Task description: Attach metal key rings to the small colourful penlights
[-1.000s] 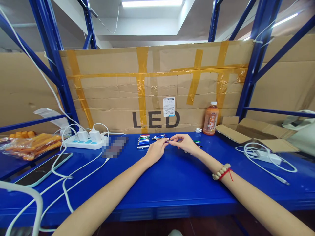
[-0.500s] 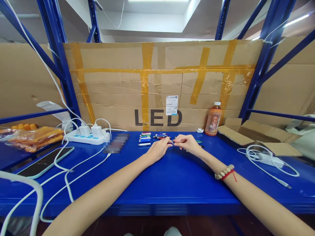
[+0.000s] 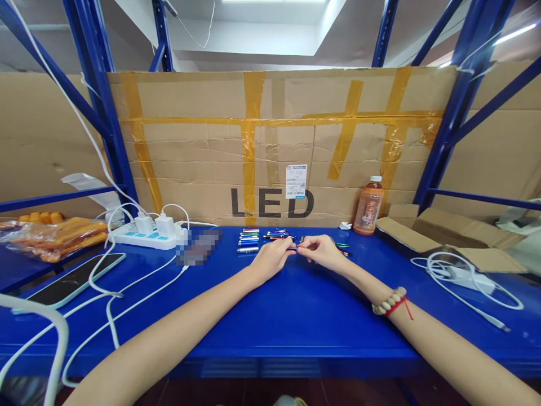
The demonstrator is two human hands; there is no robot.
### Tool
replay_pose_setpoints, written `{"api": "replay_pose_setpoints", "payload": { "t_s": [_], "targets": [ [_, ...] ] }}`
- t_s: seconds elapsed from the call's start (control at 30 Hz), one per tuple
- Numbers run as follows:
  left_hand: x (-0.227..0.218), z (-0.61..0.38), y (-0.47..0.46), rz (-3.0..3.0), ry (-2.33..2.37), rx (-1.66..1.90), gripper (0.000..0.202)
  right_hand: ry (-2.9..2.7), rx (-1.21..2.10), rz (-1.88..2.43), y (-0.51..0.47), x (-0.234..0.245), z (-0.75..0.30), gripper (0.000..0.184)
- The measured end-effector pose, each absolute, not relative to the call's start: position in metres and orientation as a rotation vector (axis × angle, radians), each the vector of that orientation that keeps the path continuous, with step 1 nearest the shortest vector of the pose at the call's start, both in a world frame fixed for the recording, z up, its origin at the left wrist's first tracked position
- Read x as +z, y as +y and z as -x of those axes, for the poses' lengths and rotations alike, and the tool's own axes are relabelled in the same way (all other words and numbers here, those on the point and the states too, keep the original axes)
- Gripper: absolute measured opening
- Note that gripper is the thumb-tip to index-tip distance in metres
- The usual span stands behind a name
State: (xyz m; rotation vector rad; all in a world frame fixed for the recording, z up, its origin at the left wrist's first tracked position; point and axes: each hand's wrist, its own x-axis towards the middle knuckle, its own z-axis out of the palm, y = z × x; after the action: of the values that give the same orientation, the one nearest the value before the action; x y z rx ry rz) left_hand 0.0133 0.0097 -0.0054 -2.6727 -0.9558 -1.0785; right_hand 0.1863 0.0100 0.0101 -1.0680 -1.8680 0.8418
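My left hand (image 3: 270, 260) is closed, its fingertips pinched around a small blue piece that looks like part of a pen (image 3: 292, 248). Facing it, my right hand (image 3: 324, 252) pinches at the end of that piece; what lies between its fingertips is too small to make out. The fingertips of both hands almost meet above the blue shelf. Left of them, several pen barrels (image 3: 248, 241) lie side by side in a neat stack. More pens (image 3: 276, 232) lie behind my left hand, and others, one green (image 3: 343, 245), stick out beyond my right hand, partly hidden.
An orange drink bottle (image 3: 367, 207) stands right of a crumpled white scrap (image 3: 345, 226). Farther right are an open cardboard box (image 3: 401, 234) and a coiled white cable (image 3: 460, 282). On the left lie a power strip (image 3: 146, 239), cables and a phone (image 3: 71, 280). A large carton (image 3: 203, 158) forms the back.
My right hand has shifted very slightly, its fingertips still close to my left. The view has moved a little; the pens lie as before.
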Motion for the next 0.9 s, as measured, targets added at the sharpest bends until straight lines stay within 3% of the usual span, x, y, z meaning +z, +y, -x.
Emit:
{"api": "replay_pose_setpoints", "payload": {
  "t_s": [0.63, 0.9],
  "targets": [
    [-0.0043, -0.0148, 0.0108, 2.562, -1.037, -0.991, 0.010, -1.759, 0.857, 1.259, 0.0054, 0.0129, -0.1802, 0.049],
    [-0.0019, -0.0151, 0.0116, 2.615, -1.093, -1.008, 0.022, -1.764, 0.912, 1.216, 0.0044, 0.0156, -0.1819, 0.046]
  ]
}}
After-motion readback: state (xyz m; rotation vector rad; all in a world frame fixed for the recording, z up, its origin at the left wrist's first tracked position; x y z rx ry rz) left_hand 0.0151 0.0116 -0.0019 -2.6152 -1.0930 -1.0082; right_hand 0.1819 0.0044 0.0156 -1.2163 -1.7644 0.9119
